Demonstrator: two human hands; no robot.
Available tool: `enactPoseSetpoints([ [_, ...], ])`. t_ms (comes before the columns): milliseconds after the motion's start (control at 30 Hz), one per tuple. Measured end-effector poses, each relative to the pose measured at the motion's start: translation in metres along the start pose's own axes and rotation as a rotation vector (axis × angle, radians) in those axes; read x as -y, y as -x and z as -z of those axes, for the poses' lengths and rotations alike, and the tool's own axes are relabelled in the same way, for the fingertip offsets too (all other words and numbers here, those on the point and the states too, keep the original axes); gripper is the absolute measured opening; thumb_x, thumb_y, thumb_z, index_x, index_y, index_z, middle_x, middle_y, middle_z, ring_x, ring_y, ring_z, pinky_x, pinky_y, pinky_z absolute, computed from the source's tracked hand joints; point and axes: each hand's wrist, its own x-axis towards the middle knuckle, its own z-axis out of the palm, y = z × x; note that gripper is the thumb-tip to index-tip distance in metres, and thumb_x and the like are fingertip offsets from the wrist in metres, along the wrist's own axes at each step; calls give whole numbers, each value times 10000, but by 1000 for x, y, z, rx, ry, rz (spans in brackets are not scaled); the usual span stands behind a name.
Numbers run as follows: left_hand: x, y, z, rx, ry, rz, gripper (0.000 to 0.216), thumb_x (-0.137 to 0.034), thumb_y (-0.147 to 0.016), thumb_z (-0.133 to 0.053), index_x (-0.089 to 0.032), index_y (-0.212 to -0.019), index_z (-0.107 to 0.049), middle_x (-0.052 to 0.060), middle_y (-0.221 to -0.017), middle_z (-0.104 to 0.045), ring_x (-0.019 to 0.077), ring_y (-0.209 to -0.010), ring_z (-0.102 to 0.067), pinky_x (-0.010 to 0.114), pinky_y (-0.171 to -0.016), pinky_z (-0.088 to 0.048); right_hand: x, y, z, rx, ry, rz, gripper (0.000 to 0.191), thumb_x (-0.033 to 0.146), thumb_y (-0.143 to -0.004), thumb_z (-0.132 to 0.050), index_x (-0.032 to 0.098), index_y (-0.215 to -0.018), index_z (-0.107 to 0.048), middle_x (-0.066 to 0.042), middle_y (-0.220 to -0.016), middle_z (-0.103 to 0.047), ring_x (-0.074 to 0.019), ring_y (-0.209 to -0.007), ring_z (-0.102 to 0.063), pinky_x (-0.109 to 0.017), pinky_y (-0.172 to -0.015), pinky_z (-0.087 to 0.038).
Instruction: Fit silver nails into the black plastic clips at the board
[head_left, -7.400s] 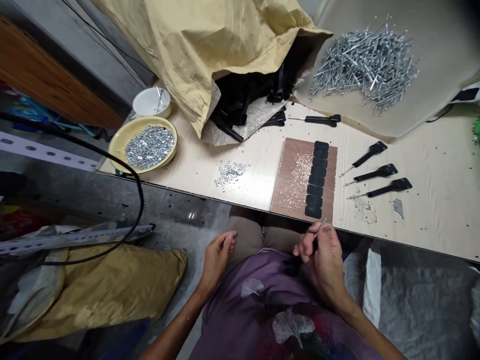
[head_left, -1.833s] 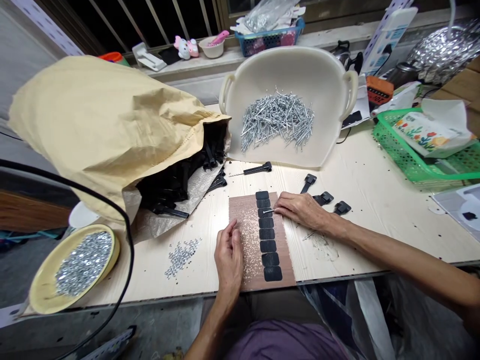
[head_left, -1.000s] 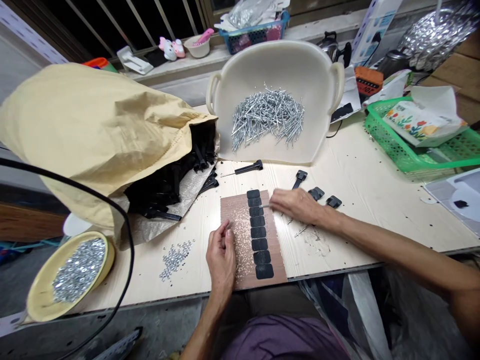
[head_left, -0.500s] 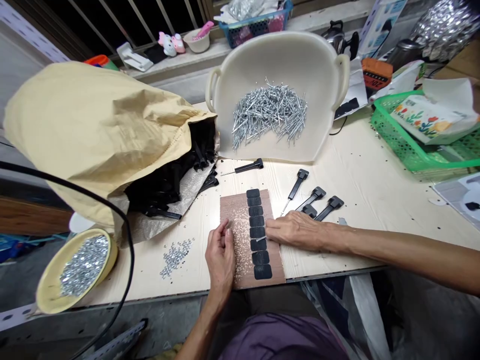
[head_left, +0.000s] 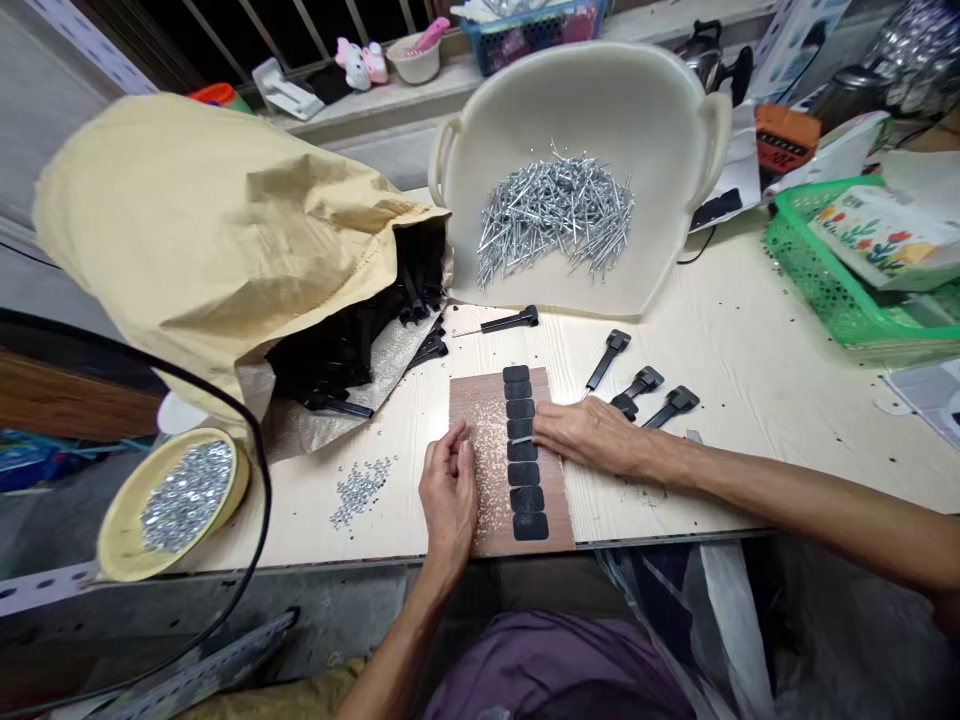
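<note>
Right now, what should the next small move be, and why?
Perhaps a light press down with the right hand: its slim metal piece sits over the black pads, contact unclear, and the left hand at the left side of the brown board could brace it.

this seems a small workshop: the table (head_left: 735, 350) bears a tub (head_left: 559, 105) of metal pins (head_left: 555, 218) and a sack (head_left: 217, 220) of black parts (head_left: 337, 355).

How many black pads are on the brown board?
8. The black pads run in one line, from the far edge of the brown board almost to its near edge. The right hand covers some board, so more could hide.
</note>
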Motion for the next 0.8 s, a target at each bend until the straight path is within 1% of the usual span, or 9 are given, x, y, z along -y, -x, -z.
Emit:
enactPoseSetpoints([
  [67, 1, 0, 0, -6, -8, -13, 339, -358, -900, -496, -191, -1179, -591, 92, -1120, -624, 178, -954, -606, 306, -826, -483, -6, -2, 4, -33, 14, -52, 349, 287, -1001, -236, 141, -904, -537, -35, -838, -544, -76, -586, -402, -217, -480, -292],
  [133, 2, 0, 0, -8, -18, -22, 339, -354, -903, -491, -192, -1184, -587, 92, -1124, -622, 171, -927, -609, 299, -806, -487, -6, 2, 5, -27, 31, -60, 360, 253, -1004, -197, 136, -918, -526, -28, -799, -540, -67, -546, -382, -215, -463, -287],
  [267, 4, 0, 0, 3, -39, -22, 338, -347, -910, -480, -195, -1193, -582, 88, -1110, -626, 161, -903, -609, 293, -805, -486, 5, 12, 2, 98, 48, 103, 354, 224, -1002, -194, 161, -855, -510, 4, -742, -519, -56, -485, -303, -223, -428, -228],
  [300, 4, 0, 0, 3, -40, -22, 337, -347, -910, -480, -194, -1192, -582, 87, -1111, -625, 160, -902, -609, 293, -806, -485, 6, 13, 1, 92, 42, 96, 343, 236, -1002, -208, 160, -856, -509, 3, -749, -521, -54, -488, -308, -218, -428, -231],
  [400, 4, -1, 0, 2, -35, -24, 336, -346, -910, -479, -195, -1194, -579, 87, -1134, -617, 158, -907, -608, 292, -806, -487, 10, 13, 1, 40, 28, -14, 340, 247, -1004, -199, 147, -905, -509, 8, -713, -513, -51, -479, -317, -202, -417, -244],
  [533, 3, -1, 0, 2, -34, -20, 336, -343, -910, -479, -192, -1193, -579, 88, -1122, -619, 153, -888, -610, 291, -796, -491, 12, 14, 2, 125, 2, 103, 340, 195, -994, -194, 171, -904, -521, 15, -719, -531, -58, -484, -325, -205, -413, -231],
  [600, 2, 0, 0, -4, -41, -23, 335, -342, -908, -483, -196, -1193, -582, 86, -1109, -621, 151, -869, -612, 290, -783, -494, 9, 15, 3, 116, 12, 76, 337, 220, -998, -207, 158, -897, -523, 3, -738, -536, -59, -499, -338, -207, -426, -238],
  [667, 3, 0, 0, -9, -47, -32, 336, -341, -906, -487, -198, -1195, -583, 84, -1098, -622, 153, -864, -612, 290, -770, -497, 7, 14, 3, 79, 48, -5, 353, 239, -1002, -204, 143, -879, -521, -5, -735, -525, -59, -501, -328, -214, -439, -234],
  [800, 3, -1, 0, -8, -61, -43, 332, -332, -910, -480, -195, -1196, -578, 80, -1068, -627, 153, -855, -608, 291, -757, -498, 13, 18, 3, 122, 50, 32, 326, 256, -995, -250, 168, -814, -507, 6, -750, -518, -70, -508, -301, -244, -459, -195],
])
